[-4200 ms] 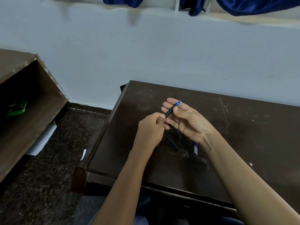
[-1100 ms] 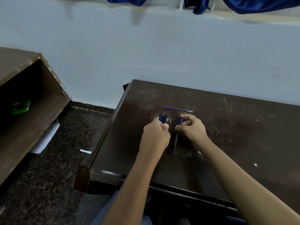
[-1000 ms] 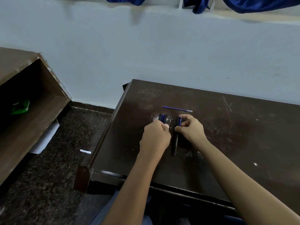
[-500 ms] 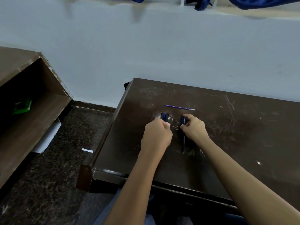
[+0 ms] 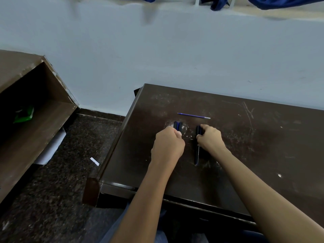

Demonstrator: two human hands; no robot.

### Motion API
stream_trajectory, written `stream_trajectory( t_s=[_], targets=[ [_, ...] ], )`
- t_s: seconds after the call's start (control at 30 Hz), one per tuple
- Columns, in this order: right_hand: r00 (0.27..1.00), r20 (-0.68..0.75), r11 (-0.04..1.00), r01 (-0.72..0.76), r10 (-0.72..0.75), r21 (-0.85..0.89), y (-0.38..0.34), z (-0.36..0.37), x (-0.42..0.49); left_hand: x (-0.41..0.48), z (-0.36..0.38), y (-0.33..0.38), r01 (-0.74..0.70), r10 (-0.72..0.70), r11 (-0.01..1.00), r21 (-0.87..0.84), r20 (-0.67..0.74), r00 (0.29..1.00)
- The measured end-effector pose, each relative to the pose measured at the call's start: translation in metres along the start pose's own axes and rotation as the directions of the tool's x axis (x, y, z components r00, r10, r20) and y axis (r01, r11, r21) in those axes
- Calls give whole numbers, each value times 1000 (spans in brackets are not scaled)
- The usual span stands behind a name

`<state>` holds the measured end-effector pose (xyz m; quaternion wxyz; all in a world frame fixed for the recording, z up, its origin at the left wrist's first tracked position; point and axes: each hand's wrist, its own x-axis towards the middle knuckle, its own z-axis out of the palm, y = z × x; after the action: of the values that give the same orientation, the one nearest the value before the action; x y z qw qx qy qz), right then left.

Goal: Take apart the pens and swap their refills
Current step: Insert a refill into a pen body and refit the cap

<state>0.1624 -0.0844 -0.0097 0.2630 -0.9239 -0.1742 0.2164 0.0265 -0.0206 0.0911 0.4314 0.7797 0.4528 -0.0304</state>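
On the dark wooden desk [image 5: 254, 155] lies a thin blue refill [image 5: 193, 115], loose, beyond both hands. My left hand [image 5: 168, 146] has its fingers curled round dark pen parts [image 5: 177, 125] whose far ends stick out past the knuckles. My right hand [image 5: 210, 139] pinches the far end of a dark pen [image 5: 197, 146] that lies lengthwise on the desk, its tip pointing toward me. How many parts my left hand holds is hidden by the fingers.
A brown wooden shelf unit [image 5: 31, 123] stands at the left with a green packet [image 5: 24, 114] inside. White paper scraps [image 5: 94, 161] lie on the dark speckled floor. The desk's left edge [image 5: 115, 151] runs close to my left hand. A pale wall rises behind.
Earlier both hands held a pen in the air; now they are down on the desk. Over the last second the right hand slid the pen slightly right and straightened it.
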Motion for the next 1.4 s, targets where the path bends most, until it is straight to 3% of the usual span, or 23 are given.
stream_trajectory(
  t_s=[0.43,0.57,0.7,1.07,1.23,1.3,1.4],
  targets=[
    [1000,-23,1000,-6,6,5,-5,-2,-7,0,-2,-1,-9,8,1000,-17,-17,1000],
    [987,-120,992,114,-106,55,-16,5,-14,1,-3,-3,-19,19,999,-26,-31,999],
    [977,-40,976,211,-209,58,-28,20,-21,2,-4,-3,-5,3,1000,-26,-43,999],
    [984,163,998,-64,66,-19,-36,27,-28,6,-4,-5,-1,0,1000,-22,-52,999],
    [982,180,987,-33,62,-156,-39,26,-33,9,-2,-9,-32,31,999,-20,-57,998],
    [972,214,991,-70,94,-118,-39,22,-34,11,-2,-10,-39,38,999,-11,-65,997],
    [959,280,988,-90,52,125,-44,10,-37,15,-2,-11,-40,40,999,4,-80,996]
  ],
)
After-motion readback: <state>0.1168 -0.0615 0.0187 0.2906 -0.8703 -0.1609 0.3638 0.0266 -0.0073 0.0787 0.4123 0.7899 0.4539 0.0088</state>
